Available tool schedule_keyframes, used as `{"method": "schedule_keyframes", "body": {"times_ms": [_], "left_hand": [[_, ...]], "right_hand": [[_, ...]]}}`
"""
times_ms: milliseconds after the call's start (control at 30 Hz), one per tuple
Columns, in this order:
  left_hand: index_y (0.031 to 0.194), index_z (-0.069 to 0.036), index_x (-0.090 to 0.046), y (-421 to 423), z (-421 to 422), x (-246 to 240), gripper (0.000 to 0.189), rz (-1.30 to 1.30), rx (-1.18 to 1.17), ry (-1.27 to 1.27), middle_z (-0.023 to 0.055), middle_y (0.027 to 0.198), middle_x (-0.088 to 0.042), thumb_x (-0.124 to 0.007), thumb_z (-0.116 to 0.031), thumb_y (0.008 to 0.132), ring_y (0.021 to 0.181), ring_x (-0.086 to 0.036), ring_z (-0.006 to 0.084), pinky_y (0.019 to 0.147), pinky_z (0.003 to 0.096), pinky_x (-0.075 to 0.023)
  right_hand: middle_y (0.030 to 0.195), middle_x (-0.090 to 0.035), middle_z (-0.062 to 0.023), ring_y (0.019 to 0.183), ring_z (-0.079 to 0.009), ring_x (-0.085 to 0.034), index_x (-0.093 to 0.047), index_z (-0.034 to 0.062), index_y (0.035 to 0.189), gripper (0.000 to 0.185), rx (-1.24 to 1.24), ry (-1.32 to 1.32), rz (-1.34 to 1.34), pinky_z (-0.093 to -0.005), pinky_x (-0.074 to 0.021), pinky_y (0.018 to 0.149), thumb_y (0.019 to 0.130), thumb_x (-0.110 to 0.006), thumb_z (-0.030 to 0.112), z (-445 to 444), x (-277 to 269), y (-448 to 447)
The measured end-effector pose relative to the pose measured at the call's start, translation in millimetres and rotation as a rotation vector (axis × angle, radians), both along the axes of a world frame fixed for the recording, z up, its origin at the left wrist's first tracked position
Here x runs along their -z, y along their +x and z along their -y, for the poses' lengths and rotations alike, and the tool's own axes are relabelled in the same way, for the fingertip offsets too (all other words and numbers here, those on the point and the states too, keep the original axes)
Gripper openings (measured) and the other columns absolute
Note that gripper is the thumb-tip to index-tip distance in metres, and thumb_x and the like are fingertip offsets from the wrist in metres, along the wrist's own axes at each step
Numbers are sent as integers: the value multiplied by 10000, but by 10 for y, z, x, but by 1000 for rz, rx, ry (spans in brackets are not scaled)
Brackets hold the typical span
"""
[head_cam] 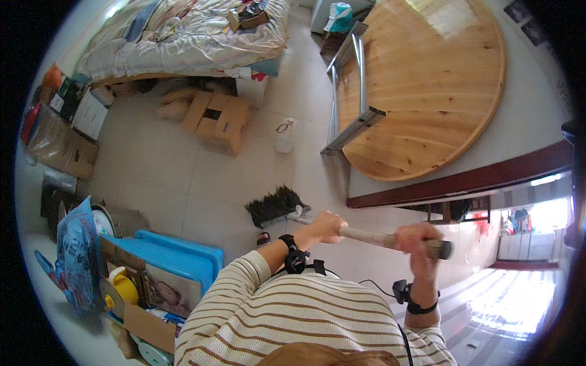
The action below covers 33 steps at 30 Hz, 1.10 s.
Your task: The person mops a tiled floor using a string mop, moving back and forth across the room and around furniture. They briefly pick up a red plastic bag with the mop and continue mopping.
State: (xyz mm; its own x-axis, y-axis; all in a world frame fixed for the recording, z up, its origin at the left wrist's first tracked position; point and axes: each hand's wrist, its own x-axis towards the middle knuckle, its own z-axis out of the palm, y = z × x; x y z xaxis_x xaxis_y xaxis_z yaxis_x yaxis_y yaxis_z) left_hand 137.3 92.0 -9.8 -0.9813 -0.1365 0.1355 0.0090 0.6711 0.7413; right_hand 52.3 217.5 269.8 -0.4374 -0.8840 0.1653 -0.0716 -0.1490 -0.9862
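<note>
Both of my hands are closed around the pale handle (368, 235) of a broom. My left hand (324, 227) grips it lower down, in front of my chest. Close to the dark end cap, my right hand (414, 242) holds the upper end. The dark-bristled broom head (277, 207) is at the far end of the handle, over the tiled floor to my front left. Whether the bristles touch the tiles I cannot tell. Beyond the broom head a translucent plastic jug (284, 138) stands on the floor.
A cardboard box (219, 121) sits before the bed (183, 50). On the right, a round wooden tabletop (425, 87) with metal legs (352, 130) leans against the wall. A blue plastic tub (183, 251) and a blue bag (78, 261) are at my left. A doorway opens on the right.
</note>
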Motion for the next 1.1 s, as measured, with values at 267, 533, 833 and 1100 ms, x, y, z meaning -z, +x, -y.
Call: {"method": "schedule_keyframes", "body": {"times_ms": [267,533,833,1100], "left_hand": [[674,-135,-646,-7,131,-1217,136,-146,203,-106,76,685,-643,-697,-261,671,745,-637,284,755,415,-448],[682,-138,-603,-91,644,-588,155,-104,44,-268,80,706,-636,-724,-223,635,721,-632,311,688,443,-487],[740,-74,-600,-44,549,1177,109,55,-279,71,115,744,-639,-695,-126,750,771,-620,326,687,432,-498],[853,-66,-699,-830,-801,1408,134,68,-33,212,142,857,-686,-685,-147,747,854,-647,329,756,412,-516]], "right_hand": [[512,-445,24,444,-124,-429,-432,150,716,299,199,-317,-179,-314,-447,557,946,-601,236,-309,-929,277],[627,-436,0,548,-149,-413,-445,137,772,216,399,-310,85,-333,-394,588,923,-585,200,-448,30,66],[731,-554,-51,696,-175,-542,-509,24,722,186,64,37,-28,-361,-479,878,880,-597,-17,-315,1295,-5],[728,-602,-73,661,-145,-550,-571,-7,717,135,108,253,-128,-303,-489,671,837,-625,-40,-1173,935,-436]]}}
